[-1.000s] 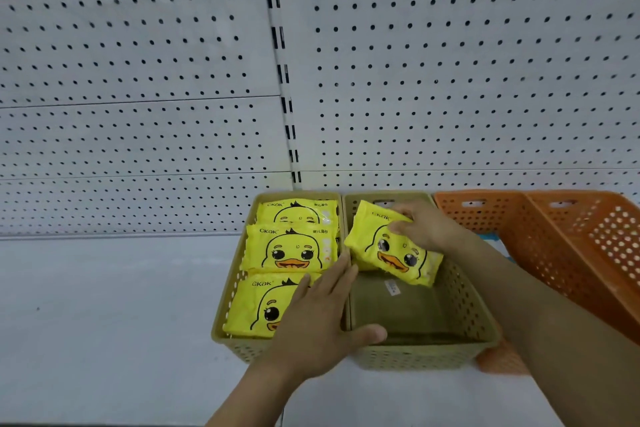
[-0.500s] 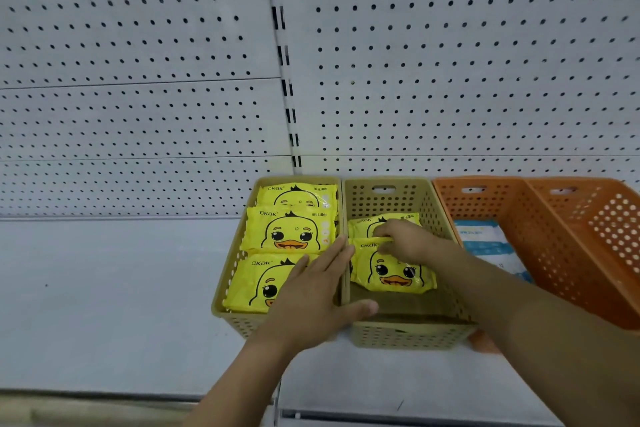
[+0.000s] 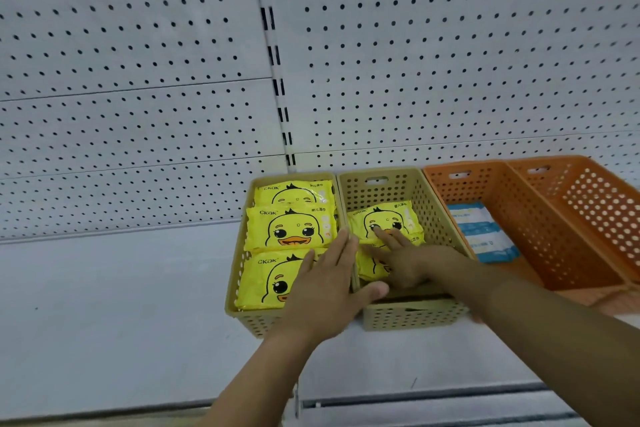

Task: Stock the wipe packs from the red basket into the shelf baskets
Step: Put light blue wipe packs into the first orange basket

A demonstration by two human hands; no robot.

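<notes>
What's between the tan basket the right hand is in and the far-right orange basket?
A second orange basket stands there, with a blue-and-white pack lying in it; the head view shows it.

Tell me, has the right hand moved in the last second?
Yes. The right hand has dropped from the back rim of the right tan basket down into it, toward its front, onto the packs.

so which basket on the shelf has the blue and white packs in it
The orange basket touching the beige baskets: it alone holds blue and white packs. Both beige baskets hold yellow duck packs.
</notes>
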